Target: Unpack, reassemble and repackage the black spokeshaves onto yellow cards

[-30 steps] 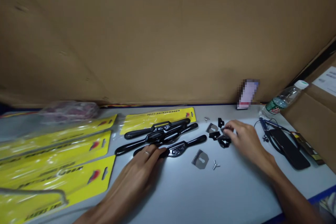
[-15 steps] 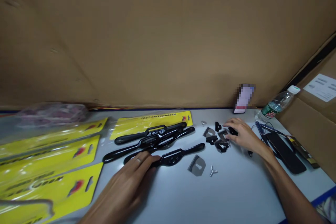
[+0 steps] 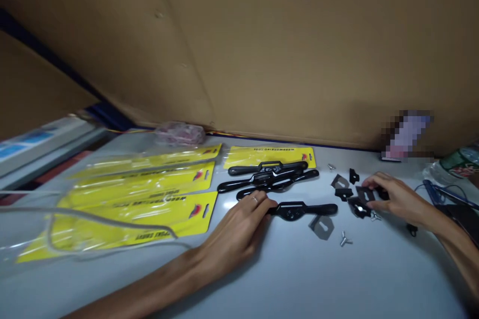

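Note:
My left hand (image 3: 243,222) is closed around the left handle of a black spokeshave body (image 3: 294,211), which lies flat on the table. Behind it, several more black spokeshave bodies (image 3: 267,178) lie overlapped. At the right, my right hand (image 3: 398,202) pinches a grey slotted blade (image 3: 364,194) between thumb and fingers, with a black part partly hidden under the palm. Around those fingers are black cap pieces (image 3: 343,194), another grey blade (image 3: 340,182) and a small screw (image 3: 375,216). In front, a loose blade (image 3: 322,228) and a wing screw (image 3: 346,239) rest near the held spokeshave.
Yellow cards in clear packaging (image 3: 187,209) cover the left side, with a grey cable (image 3: 123,219) across them. Another yellow card (image 3: 269,155) lies behind the spokeshaves. A phone (image 3: 406,137) leans against the cardboard wall (image 3: 280,60); a plastic bottle (image 3: 458,167) stands at right.
The view has swung left, so everything sits further right. My right fingers have closed on a grey blade. My left hand still grips the same spokeshave, which now partly covers the loose blade.

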`<state>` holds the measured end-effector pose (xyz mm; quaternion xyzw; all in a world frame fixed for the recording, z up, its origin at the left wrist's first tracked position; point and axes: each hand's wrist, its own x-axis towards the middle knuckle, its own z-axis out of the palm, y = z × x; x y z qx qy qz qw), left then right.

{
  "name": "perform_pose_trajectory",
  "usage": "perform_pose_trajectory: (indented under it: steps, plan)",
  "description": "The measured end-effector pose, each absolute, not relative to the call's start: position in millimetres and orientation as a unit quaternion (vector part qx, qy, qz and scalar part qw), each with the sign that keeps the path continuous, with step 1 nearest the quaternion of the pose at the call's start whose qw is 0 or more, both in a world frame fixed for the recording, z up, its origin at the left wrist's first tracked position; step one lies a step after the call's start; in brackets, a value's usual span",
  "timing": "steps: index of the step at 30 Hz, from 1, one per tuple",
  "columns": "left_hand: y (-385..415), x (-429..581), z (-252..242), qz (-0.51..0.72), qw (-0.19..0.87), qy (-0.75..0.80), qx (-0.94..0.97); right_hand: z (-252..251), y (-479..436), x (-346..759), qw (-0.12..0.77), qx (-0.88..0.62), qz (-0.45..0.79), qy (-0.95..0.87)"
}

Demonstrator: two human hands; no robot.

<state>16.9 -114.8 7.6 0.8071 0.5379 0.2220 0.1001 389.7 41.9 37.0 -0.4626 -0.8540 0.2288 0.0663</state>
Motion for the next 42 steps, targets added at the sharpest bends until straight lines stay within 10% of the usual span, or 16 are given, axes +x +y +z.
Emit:
perform_pose_trajectory:
  steps: [16,26,42]
  plan:
    - [-115.9,17.7,6.5,0.222,0.111,0.528,0.812,46.2,39.4,384.4,0.109,-0.501,0.291,-0.808]
    - [-114.8,23.8,8.8,0.224,0.126,0.525,0.812,59.6,17.5,355.4,0.314,-0.547,0.343,-0.696]
    - [-120.1,28.4,11.7,0.174,0.134,0.483,0.848,44.7,-16.1,232.3,0.166,-0.359,0.435,-0.809]
